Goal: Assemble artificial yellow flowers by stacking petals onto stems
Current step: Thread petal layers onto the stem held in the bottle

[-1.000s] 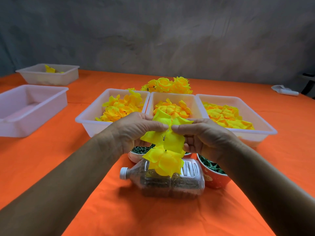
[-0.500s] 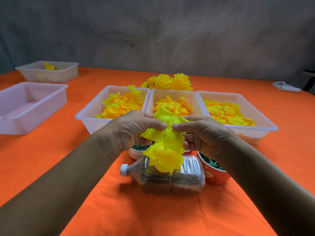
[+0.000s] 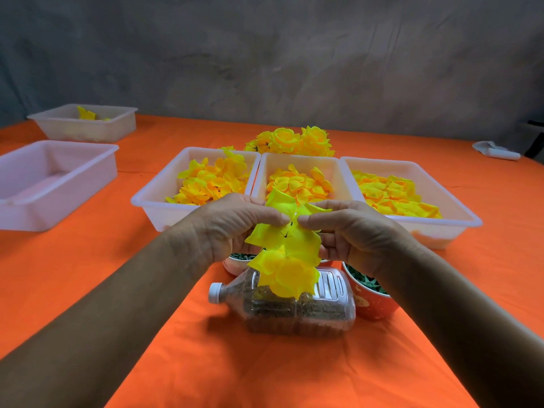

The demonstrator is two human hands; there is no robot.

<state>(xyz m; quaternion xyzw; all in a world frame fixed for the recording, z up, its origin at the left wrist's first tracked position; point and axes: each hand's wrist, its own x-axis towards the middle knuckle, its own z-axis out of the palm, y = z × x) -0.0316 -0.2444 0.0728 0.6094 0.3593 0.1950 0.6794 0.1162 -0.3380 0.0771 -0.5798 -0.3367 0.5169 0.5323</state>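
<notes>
Above the plastic bottle point(image 3: 294, 307) lying on its side on the orange tabletop point(image 3: 88, 260), the left hand point(image 3: 235, 228) and right hand point(image 3: 350, 234) meet thumb to thumb, their fingers pinching a yellow petal layer point(image 3: 287, 231) between them. Below that layer a stacked yellow flower point(image 3: 287, 275) hangs just over the bottle. Behind the bottle stand three white trays point(image 3: 159, 207) of yellow petals side by side, with finished flowers point(image 3: 294, 141) beyond them.

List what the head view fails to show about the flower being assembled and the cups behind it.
- Stem: hidden by the yellow petals and both hands, left and right.
- Cups: contents partly hidden by the wrists.
- Bottle: brown contents too blurred to identify.
</notes>
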